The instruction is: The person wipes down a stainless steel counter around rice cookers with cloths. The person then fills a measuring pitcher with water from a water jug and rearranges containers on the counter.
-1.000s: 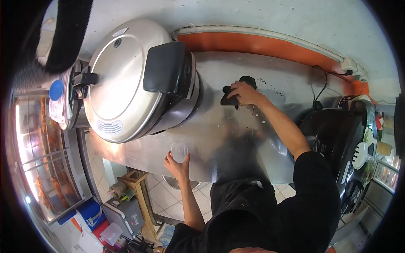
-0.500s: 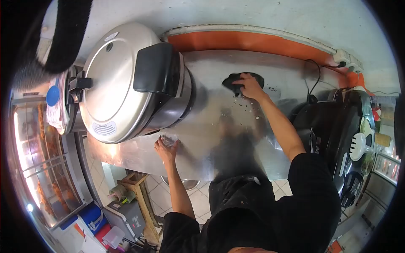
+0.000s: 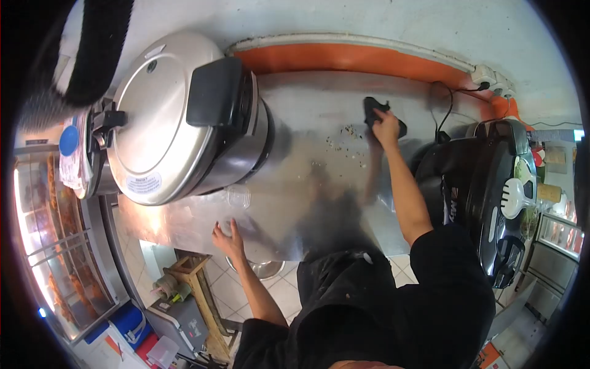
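A black cloth [image 3: 370, 109] lies on the steel table [image 3: 301, 101] under the right hand [image 3: 386, 128]; whether those fingers pinch it, I cannot tell. Crumbs [image 3: 351, 133] lie beside it. The left hand [image 3: 231, 242], fingers spread, is near a clear container [image 3: 238, 197] beside the cooker [image 3: 166, 117].

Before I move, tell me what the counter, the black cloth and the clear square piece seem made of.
Counter: likely stainless steel, satin grey with blurred reflections. Black cloth under the right hand: probably fabric, matte and bunched. Clear square piece: likely smooth plastic, since the counter shows through; glass remains possible.
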A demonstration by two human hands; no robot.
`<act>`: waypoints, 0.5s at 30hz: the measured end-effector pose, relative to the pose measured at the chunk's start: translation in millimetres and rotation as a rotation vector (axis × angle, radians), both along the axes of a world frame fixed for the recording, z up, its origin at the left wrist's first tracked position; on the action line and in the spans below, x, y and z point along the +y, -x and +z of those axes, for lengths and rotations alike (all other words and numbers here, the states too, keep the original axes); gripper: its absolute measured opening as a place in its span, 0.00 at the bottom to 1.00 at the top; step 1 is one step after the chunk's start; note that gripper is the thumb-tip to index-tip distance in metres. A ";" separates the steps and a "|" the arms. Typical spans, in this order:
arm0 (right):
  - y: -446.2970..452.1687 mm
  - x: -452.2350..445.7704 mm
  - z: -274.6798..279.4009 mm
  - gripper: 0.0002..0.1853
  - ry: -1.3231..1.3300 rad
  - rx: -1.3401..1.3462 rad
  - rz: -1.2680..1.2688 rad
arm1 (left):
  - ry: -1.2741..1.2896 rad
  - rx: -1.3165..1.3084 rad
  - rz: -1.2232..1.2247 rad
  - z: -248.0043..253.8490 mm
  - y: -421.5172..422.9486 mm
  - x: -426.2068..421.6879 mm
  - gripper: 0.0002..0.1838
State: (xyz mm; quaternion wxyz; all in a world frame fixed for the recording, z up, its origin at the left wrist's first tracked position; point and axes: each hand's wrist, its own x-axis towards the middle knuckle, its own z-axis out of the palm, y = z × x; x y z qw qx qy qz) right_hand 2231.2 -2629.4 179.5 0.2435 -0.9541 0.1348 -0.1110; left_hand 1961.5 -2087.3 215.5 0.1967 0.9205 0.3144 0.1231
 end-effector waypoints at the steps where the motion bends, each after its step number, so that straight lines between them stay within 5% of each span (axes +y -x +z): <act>1: 14.2 18.8 8.7 0.21 -0.118 0.032 0.064 | 0.001 0.043 0.003 1.9 -5.4 -8.0 0.37; 3: 27.2 41.8 35.6 0.21 -0.324 0.043 0.092 | 0.005 0.017 -0.024 9.7 -16.2 -20.4 0.32; 7: 26.5 -2.3 58.1 0.19 -0.330 -0.196 -0.007 | -0.041 -0.070 -0.114 4.8 -13.6 -0.2 0.23; 10: 20.1 -35.5 58.8 0.24 -0.126 0.141 -0.284 | -0.091 -0.093 -0.232 -15.6 -17.8 28.9 0.23; 13: 43.5 -12.8 10.3 0.29 0.201 0.121 -0.246 | -0.145 -0.139 -0.318 -39.5 -31.8 45.2 0.21; 15: 56.1 21.0 -1.9 0.30 0.155 0.074 -0.192 | -0.085 -0.066 -0.263 -34.1 -47.5 43.4 0.20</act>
